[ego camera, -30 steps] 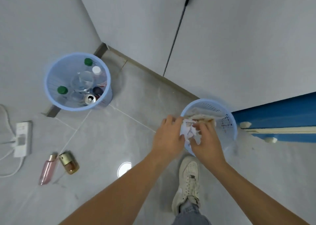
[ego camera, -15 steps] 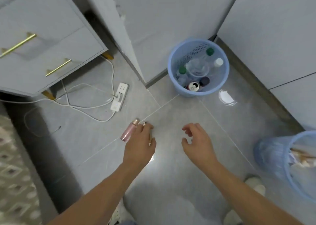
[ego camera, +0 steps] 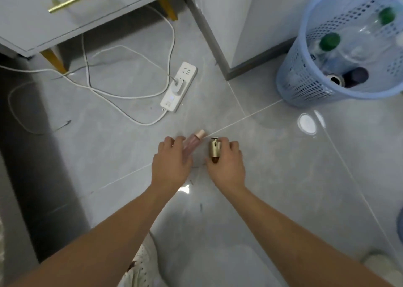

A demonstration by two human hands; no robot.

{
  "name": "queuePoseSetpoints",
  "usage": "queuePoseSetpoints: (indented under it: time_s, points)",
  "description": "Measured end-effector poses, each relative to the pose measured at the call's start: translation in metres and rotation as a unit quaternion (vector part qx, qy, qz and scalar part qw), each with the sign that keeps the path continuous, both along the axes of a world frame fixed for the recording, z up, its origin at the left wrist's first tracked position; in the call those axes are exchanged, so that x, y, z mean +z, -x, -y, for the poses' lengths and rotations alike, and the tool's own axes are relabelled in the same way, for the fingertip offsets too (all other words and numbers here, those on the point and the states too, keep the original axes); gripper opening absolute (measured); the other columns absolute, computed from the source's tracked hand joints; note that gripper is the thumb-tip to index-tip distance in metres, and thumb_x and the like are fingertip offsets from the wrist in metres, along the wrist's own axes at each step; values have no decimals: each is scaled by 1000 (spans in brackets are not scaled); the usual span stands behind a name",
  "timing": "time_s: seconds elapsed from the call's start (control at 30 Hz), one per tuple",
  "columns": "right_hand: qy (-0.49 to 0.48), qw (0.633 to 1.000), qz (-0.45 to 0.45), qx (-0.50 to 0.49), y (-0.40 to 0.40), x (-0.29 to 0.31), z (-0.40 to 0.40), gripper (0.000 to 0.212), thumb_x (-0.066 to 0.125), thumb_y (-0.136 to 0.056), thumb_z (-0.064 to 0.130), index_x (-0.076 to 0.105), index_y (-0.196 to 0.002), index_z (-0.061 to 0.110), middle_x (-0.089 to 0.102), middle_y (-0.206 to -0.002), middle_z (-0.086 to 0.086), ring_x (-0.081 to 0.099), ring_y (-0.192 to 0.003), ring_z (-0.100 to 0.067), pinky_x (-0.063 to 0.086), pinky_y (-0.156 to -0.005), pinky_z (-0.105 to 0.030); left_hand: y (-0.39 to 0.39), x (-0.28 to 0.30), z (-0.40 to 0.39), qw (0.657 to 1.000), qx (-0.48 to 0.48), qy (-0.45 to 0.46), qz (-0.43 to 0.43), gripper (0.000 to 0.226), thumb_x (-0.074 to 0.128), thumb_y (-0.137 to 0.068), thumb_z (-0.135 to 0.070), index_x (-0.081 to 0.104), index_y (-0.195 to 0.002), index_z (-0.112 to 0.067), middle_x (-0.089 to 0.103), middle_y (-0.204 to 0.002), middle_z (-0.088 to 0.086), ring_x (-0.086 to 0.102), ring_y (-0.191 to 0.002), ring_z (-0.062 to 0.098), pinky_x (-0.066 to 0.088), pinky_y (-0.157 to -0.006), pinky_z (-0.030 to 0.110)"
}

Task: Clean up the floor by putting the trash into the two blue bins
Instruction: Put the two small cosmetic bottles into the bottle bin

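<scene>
On the grey tiled floor lies a slim pink bottle (ego camera: 194, 142) with a pale cap. My left hand (ego camera: 171, 164) curls over its lower part and grips it. Just to the right, my right hand (ego camera: 226, 166) holds a small gold-capped bottle (ego camera: 214, 150) with a brown base between thumb and fingers. A blue mesh bin (ego camera: 305, 68) stands at the upper right with plastic bottles, green caps and a can inside. A sliver of the second blue bin (ego camera: 400, 225) shows at the right edge.
A white power strip (ego camera: 180, 86) with a plug and trailing white cables lies left of the hands. A grey drawer cabinet (ego camera: 65, 9) on gold legs stands at the upper left. A wall corner juts between cabinet and bin. My white shoes show below.
I have turned from the paper bin to the floor by the bottle bin. Both hands have come down onto the two small bottles: the left grips the pink one, the right the gold one.
</scene>
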State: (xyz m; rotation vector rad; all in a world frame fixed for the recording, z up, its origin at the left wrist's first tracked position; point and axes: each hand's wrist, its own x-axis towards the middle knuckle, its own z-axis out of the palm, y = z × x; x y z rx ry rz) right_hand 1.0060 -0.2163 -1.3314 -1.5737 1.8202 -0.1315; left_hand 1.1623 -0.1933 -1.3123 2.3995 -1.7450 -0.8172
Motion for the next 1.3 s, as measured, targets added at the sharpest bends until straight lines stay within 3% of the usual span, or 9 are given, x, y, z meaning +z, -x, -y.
queuePoseSetpoints:
  time_s: [0.17,0.37,0.53,0.67,0.87,1.03,1.13,1.23,1.3]
  points:
    - [32,999,-28,13,-7,-32,17,58,72,-88,35,42,-138,29,45,-126,-5,51,-113,-28,51,-79,-40,13,-38,40,1000,-8,-26,6,42,64,-91,-41,56,-127,-19,53,-120,8,51,-112,29,50,-79,44]
    - [28,1000,-6,4,8,-15,12,38,69,-88,31,49,-119,23,47,-118,-5,56,-104,-30,51,-77,-41,22,-40,41,999,-28,-42,-3,25,64,-91,-37,59,-102,-16,51,-100,4,58,-92,27,52,-71,44]
    - [49,998,39,-27,58,37,-2,37,70,-85,23,52,-117,27,43,-113,5,58,-95,-22,54,-73,-39,60,29,39,997,6,10,-78,21,63,-88,-39,58,-99,-22,54,-95,-7,59,-84,20,53,-71,43]
    - [93,990,87,-66,112,99,13,32,80,-84,23,59,-108,25,43,-105,10,52,-81,-7,44,-70,-18,111,101,68,989,0,62,-133,20,64,-90,-44,56,-96,-27,55,-92,-13,58,-84,12,53,-72,39]
    - [220,961,109,-126,200,217,98,33,86,-74,19,64,-99,21,53,-101,7,57,-86,-6,45,-76,-12,190,200,157,955,-10,172,-241,27,72,-87,-39,51,-103,-31,60,-94,-13,58,-83,8,50,-68,32]
    - [239,957,97,-135,255,251,171,33,85,-76,16,63,-100,17,50,-104,5,56,-86,-4,41,-72,-6,235,226,213,948,-30,194,-250,30,70,-88,-36,46,-105,-30,61,-96,-12,60,-89,12,51,-69,37]
    - [218,971,42,-90,269,230,190,31,83,-75,12,61,-95,18,49,-102,5,54,-82,-13,41,-67,-12,248,207,225,963,-61,172,-197,24,66,-90,-29,46,-103,-24,58,-95,-10,57,-88,18,50,-66,40]
    - [196,980,10,-30,271,199,195,28,79,-69,6,60,-88,14,54,-99,0,57,-83,-23,51,-66,-40,251,178,224,977,-85,137,-143,24,65,-88,-25,44,-101,-23,58,-100,-4,57,-90,24,53,-67,45]
    - [173,985,-12,0,268,183,197,26,78,-69,6,62,-89,12,57,-99,-4,58,-85,-27,54,-68,-45,254,165,222,981,-113,122,-103,25,65,-90,-23,43,-101,-22,58,-104,-1,57,-91,25,54,-66,44]
